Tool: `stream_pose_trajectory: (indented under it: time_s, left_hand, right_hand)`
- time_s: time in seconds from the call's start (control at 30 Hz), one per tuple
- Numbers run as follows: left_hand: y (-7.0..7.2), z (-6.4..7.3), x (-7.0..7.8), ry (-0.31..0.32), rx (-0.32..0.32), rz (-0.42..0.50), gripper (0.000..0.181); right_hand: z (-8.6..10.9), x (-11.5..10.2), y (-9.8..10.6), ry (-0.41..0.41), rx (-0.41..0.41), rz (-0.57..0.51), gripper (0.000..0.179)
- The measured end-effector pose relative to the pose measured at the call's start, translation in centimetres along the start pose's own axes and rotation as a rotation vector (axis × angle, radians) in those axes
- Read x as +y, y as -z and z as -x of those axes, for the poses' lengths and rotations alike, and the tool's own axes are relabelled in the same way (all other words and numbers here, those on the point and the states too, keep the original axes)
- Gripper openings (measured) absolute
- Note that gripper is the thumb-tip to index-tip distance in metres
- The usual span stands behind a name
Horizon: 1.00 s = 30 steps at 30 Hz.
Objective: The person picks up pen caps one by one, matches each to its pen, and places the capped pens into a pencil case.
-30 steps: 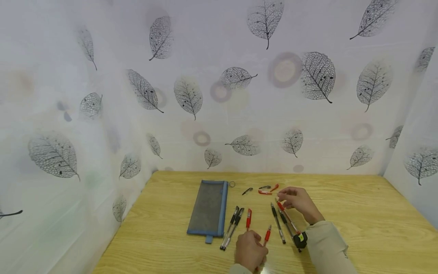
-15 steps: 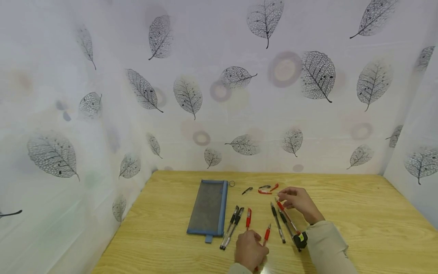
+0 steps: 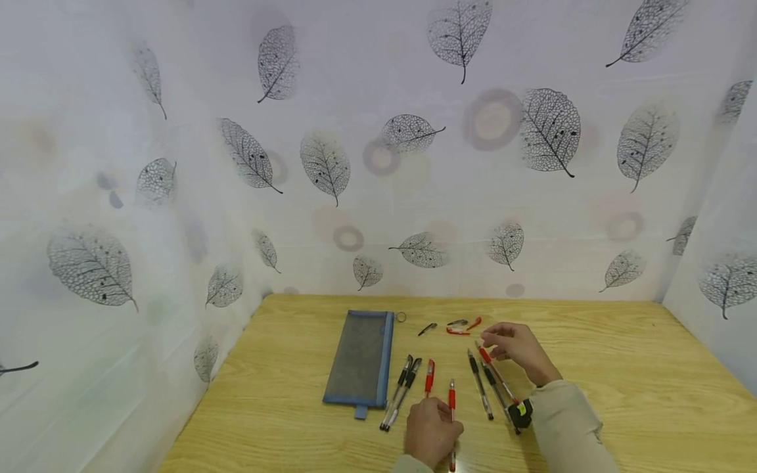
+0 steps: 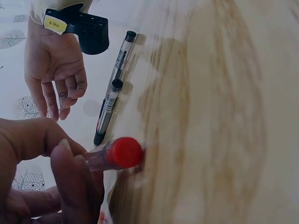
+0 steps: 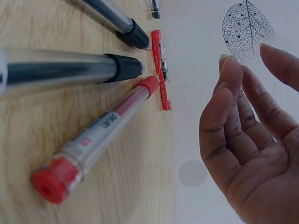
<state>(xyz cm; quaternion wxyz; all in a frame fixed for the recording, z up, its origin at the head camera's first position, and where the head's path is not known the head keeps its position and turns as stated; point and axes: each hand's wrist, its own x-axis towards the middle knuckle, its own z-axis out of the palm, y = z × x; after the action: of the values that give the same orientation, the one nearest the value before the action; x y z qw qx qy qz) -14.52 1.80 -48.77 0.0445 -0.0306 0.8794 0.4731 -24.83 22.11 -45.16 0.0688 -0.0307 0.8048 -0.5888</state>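
"What did the left hand (image 3: 430, 430) have?"
"It pinched a clear plastic pen with a red grip and red end (image 3: 452, 398). Its fingers hid the pen's middle. They also hid the low part of a clear pen with a red cap (image 3: 430, 376). Up close, the held pen was blurry, so I couldn't tell if it touched the desk (image 3: 621, 368)."
"And the right hand (image 3: 520, 351)?"
"It held nothing. Its fingers bent softly, the thumb a bit apart, near another red-grip clear pen (image 3: 499, 377) lying on the desk."
"Was anything else covered?"
"A black box (image 3: 519, 414) on the right wrist hid a bit of a clear pen with a black grip (image 3: 488, 373). Both pale sleeves (image 3: 570, 420) got cut off at the bottom."
"Could you read any words?"
"No. The loose red cap (image 5: 156, 51) had tiny letters, the red-grip pen's label was sideways, and the box's yellow sticker (image 4: 55, 24) had marks too small to read."
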Motion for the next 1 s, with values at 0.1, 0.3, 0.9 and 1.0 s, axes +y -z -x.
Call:
stream_pose_trajectory:
  time_s: [0.1,0.3,0.9,1.0]
  left_hand:
    - [0.2,0.1,0.1,-0.008,-0.002,0.003,0.007]
    - [0.6,0.1,0.5,0.023,-0.005,0.053,0.006]
    - [1.3,-0.2,0.7,0.137,-0.082,0.329,0.014]
    - [1.5,-0.3,0.6,0.126,-0.081,0.345,0.014]
  right_hand:
    - [-0.1,0.0,0.0,-0.003,-0.009,0.013,0.037]
    - [-0.5,-0.2,-0.1,0.019,-0.020,0.066,0.031]
    - [-3.6,-0.4,-0.9,0.076,-0.065,0.292,0.019]
    - [-4.4,-0.6,-1.2,0.114,-0.067,0.390,0.018]
